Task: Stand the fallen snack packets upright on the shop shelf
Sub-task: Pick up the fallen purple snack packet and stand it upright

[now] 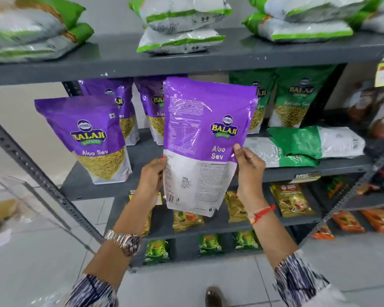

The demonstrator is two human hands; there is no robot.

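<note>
I hold a purple Aloo Sev packet [205,138] upright in the air, its back side toward me, in front of the grey middle shelf [111,187]. My left hand [152,176] grips its lower left edge and my right hand [249,168] grips its right edge. Another purple packet [87,138] stands upright at the shelf's left front, with two more purple packets [120,103] upright behind. Two green packets [299,96] stand at the back right. In front of them, green-and-white packets [308,147] lie flat on the shelf.
The top shelf [208,60] carries flat stacks of green-and-white packets [182,23]. Lower shelves hold small yellow and green sachets [293,200]. A slanted perforated upright [31,167] borders the left; a neighbouring rack with orange packets [372,220] stands at the right.
</note>
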